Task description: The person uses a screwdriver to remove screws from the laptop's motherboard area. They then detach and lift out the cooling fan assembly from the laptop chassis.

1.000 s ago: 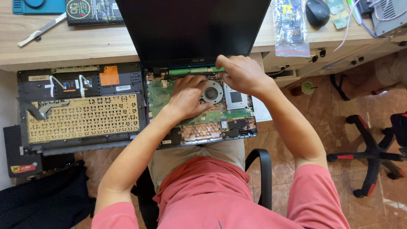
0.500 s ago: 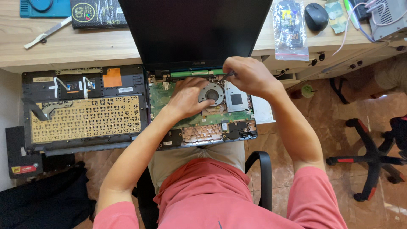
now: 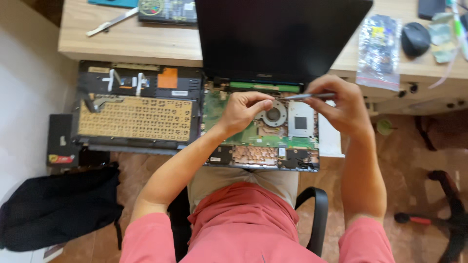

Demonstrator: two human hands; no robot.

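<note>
- Wooden desk (image 3: 146,46), tiled floor; laptop lid top cut off.
- Opened laptop base (image 3: 265,141) on lap: green board, round fan.
- L hand (image 3: 243,112) fingertips pressed together on board; pinched item hidden.
- R hand (image 3: 341,104) pinches slim metal tool (image 3: 304,96), tip over fan.

left hand (image 3: 242,113) — on green board (image 3: 229,127) | right hand (image 3: 339,103) — holding tweezers (image 3: 307,96)

dark laptop screen (image 3: 278,39) upright | clear packet (image 3: 379,51) desk right | orange label (image 3: 168,78)
</note>
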